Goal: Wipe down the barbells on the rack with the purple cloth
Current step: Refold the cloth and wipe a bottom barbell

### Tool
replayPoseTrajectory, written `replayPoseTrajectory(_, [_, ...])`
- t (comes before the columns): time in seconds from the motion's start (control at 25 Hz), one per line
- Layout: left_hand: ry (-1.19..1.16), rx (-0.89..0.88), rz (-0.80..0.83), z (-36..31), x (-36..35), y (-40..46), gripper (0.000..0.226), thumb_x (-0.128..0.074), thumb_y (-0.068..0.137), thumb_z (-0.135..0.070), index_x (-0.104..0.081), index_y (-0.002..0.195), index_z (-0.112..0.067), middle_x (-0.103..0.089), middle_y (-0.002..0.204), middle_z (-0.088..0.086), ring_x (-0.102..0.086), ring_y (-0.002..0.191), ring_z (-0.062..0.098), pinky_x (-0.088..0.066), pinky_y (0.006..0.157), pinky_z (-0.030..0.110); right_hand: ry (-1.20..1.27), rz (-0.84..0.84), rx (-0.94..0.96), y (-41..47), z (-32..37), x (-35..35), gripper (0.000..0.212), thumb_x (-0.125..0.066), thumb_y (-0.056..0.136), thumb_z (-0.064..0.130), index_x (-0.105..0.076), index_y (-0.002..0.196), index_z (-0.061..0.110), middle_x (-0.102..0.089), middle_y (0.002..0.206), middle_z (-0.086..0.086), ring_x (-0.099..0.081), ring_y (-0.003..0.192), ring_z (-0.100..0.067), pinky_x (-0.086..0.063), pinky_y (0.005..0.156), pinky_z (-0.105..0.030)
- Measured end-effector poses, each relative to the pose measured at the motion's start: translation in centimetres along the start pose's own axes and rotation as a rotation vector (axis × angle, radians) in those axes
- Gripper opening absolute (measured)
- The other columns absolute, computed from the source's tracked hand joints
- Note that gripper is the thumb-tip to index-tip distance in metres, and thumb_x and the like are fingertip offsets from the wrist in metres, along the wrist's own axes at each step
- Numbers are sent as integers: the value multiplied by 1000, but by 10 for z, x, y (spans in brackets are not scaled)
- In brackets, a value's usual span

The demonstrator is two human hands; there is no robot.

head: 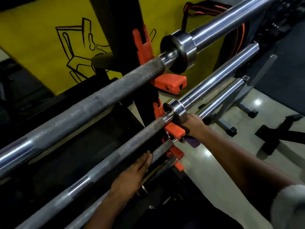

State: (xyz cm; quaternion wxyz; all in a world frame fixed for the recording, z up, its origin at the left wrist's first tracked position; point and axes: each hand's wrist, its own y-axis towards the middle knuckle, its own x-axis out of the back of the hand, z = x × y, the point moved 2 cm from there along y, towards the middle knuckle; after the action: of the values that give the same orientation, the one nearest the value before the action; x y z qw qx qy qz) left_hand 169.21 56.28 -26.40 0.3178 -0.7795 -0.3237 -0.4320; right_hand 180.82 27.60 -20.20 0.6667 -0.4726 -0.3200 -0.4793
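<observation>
Three steel barbells lie one below the other on orange hooks of a black rack: the top barbell (92, 104), the middle barbell (115, 156) and the lowest barbell (162, 150). My right hand (195, 126) is closed around the purple cloth (194, 142), pressed under the collar of the middle barbell beside an orange hook (175, 130). Only a corner of the cloth shows below my wrist. My left hand (133, 174) reaches in under the middle barbell, fingers flat against the lowest bar's knurled shaft.
The black rack upright (125, 27) stands against a yellow wall with a black drawing. Straps with orange trim (196, 10) hang at the top. A grey bench frame (231, 123) and a black stand base (274, 136) sit on the shiny pale floor to the right.
</observation>
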Motion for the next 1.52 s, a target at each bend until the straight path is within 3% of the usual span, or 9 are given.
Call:
replayPoseTrajectory(0.08, [-22, -6, 6, 1, 3, 1, 76, -35, 107, -23, 20, 148, -55, 22, 158, -31, -4, 148, -2, -28, 118, 25, -87, -203, 109, -26, -10, -28, 33, -58, 97, 44, -57, 125, 29, -52, 122, 5, -59, 99, -13, -51, 84, -26])
replayPoseTrajectory(0.24, [-13, -28, -34, 12, -7, 7, 81, -39, 105, -26, 25, 148, -50, 17, 162, -24, -16, 151, 6, -35, 117, 29, 566, -350, -130, -84, -43, -96, 41, -64, 95, 44, -51, 133, 35, -57, 128, 11, -59, 93, 5, -47, 81, -15])
replayPoseTrajectory(0.44, [41, -63, -115, 16, -16, 7, 82, -41, 104, -27, 25, 151, -43, 11, 165, -20, -24, 149, 8, -40, 111, 26, 1715, -135, -580, -51, -27, -123, 35, -51, 102, 44, -72, 111, 17, -74, 109, -16, -74, 93, -28, -57, 87, -46])
replayPoseTrajectory(0.6, [19, -47, -107, 18, -17, 5, 85, -43, 104, -26, 26, 150, -46, 20, 161, -27, -19, 150, 6, -45, 109, 30, 1920, 22, -571, -41, -7, -123, 46, -41, 100, 42, -72, 106, 8, -70, 95, -16, -71, 82, -32, -55, 73, -40])
replayPoseTrajectory(0.8, [-33, -50, -156, 19, -16, 4, 76, -40, 105, -32, 18, 151, -48, 11, 162, -26, -23, 149, 8, -44, 110, 31, 1723, -96, -373, -90, -53, -114, 46, -43, 102, 37, -61, 133, 7, -70, 123, -15, -71, 100, -25, -54, 84, -41])
replayPoseTrajectory(0.96, [-50, -43, -163, 15, -11, 4, 66, -38, 105, -35, 3, 156, -43, 3, 164, -23, -28, 148, 11, -46, 108, 34, 700, -301, 33, -95, -32, -52, 47, -59, 91, 58, -62, 126, 26, -65, 121, -1, -70, 92, -25, -61, 71, -47])
replayPoseTrajectory(1.08, [-38, -43, -167, 10, -4, 1, 64, -39, 106, -33, -2, 157, -40, -2, 165, -20, -33, 146, 14, -47, 106, 34, -218, -397, 293, -83, 0, -59, 51, -58, 96, 48, -45, 144, 33, -43, 142, 0, -61, 90, -15, -44, 54, -14])
replayPoseTrajectory(1.32, [-34, -10, -160, 3, 5, -4, 62, -39, 106, -32, -4, 158, -40, -3, 165, -20, -34, 145, 15, -49, 104, 36, -184, -233, 179, -62, 28, -60, 24, -45, 100, 41, -54, 117, 27, -62, 108, 0, -54, 71, -6, -31, 52, -11])
replayPoseTrajectory(1.52, [-32, -3, -191, 9, -4, -5, 63, -38, 106, -32, -2, 158, -40, -2, 165, -21, -32, 146, 13, -45, 107, 31, -148, -45, 98, -73, 25, -64, 24, -42, 100, 49, -59, 100, 32, -52, 98, 10, -56, 72, -4, -48, 61, -21])
